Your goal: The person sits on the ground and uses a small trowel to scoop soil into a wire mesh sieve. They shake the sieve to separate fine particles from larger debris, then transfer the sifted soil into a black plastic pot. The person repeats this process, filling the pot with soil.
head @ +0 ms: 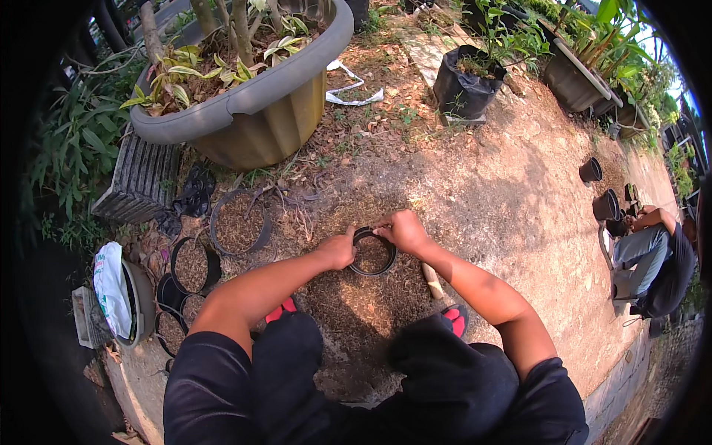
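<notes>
A black plastic ring or pot rim [392, 257] is between my hands, just above or on the litter-strewn ground; which of the two I cannot tell. My left hand [339, 251] grips its left side, thumb on the upper edge. At its upper right, my right hand [405, 231] pinches the edge with curled fingers. Brown dry litter [371, 253] shows through the ring. Close to my right forearm lies a short, pale wooden stick [432, 281]. The ring's underside is hidden.
Several black round containers or rings [213, 267] stand at left, near a grey bucket [143, 303] with a white sack [113, 289]. A large planter [261, 139] rises ahead. A black grow bag [466, 83] stands farther right. Another person [662, 261] crouches at right near small black pots [606, 206].
</notes>
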`<state>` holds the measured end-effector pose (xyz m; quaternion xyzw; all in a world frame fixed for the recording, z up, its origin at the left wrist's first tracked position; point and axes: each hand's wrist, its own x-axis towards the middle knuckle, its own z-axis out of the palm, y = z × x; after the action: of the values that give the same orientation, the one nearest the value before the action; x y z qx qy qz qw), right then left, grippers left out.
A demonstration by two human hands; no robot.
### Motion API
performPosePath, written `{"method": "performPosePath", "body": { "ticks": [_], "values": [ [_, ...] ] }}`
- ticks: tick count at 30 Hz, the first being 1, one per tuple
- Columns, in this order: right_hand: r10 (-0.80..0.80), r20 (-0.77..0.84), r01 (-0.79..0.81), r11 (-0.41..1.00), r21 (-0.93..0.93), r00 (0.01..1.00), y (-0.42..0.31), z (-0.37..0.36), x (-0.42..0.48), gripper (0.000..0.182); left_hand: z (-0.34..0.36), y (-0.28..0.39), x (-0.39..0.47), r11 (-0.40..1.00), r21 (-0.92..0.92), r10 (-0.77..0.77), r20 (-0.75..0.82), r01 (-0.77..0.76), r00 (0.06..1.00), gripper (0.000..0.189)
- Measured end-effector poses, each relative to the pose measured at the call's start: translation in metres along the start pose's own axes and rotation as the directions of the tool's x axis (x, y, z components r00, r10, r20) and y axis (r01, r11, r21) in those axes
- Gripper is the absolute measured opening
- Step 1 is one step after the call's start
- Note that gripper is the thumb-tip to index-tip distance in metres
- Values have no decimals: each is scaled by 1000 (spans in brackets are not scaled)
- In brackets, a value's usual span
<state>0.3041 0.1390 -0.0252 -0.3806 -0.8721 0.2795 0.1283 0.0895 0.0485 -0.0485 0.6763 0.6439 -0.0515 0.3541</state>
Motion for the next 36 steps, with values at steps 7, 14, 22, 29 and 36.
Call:
{"method": "performPosePath", "body": {
  "ticks": [7, 14, 22, 29, 36],
  "values": [
    [-184, 28, 186, 964, -190, 983, -4, 7, -6, 15, -6, 5, -7, 1000, -8, -25, -14, 24, 1000, 62],
    [76, 477, 240, 788, -567, 876, -23, 53, -21, 14, -6, 16, -2, 999, -15, 32, -9, -32, 999, 56],
    [173, 244, -64, 914, -401, 954, -32, 21, -2, 18, 4, -2, 0, 998, -57, 30, -26, -31, 999, 60],
    [246, -39, -248, 963, -101, 969, -21, -16, 3, 65, 19, -27, -2, 996, -84, 13, -104, -22, 994, 63],
    [326, 362, -343, 939, -18, 873, 14, 45, -28, 55, 48, -55, -5, 968, -211, 86, -219, -133, 972, 73]
  ]
}}
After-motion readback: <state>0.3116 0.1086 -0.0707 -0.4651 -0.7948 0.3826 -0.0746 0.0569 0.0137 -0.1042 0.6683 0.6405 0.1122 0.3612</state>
